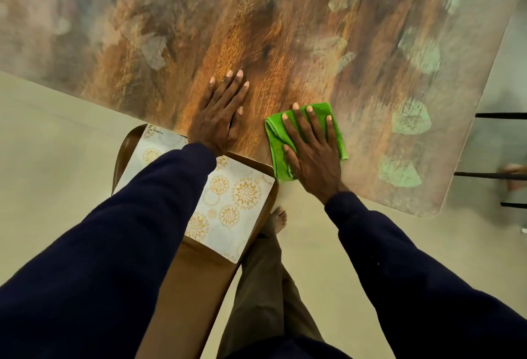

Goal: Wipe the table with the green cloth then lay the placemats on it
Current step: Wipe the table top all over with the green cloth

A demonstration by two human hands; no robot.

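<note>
Mottled brown counter (256,30): right hand (310,150), grip spread, presses the folded green cloth (275,136) near the counter's edge; left hand (219,113) lies flat, grip spread.

Showing a streaky brown wood-grain top with pale green patches on the table (256,30). Lying on it near the front edge: a folded green cloth (275,136), pressed flat under the right hand (312,147). Resting flat just beside it on the bare top: the left hand (219,113). Standing on the pale floor (57,159) against the table edge: a brown chair (188,273), carrying white-and-gold placemats (228,210) on its seat.
</note>
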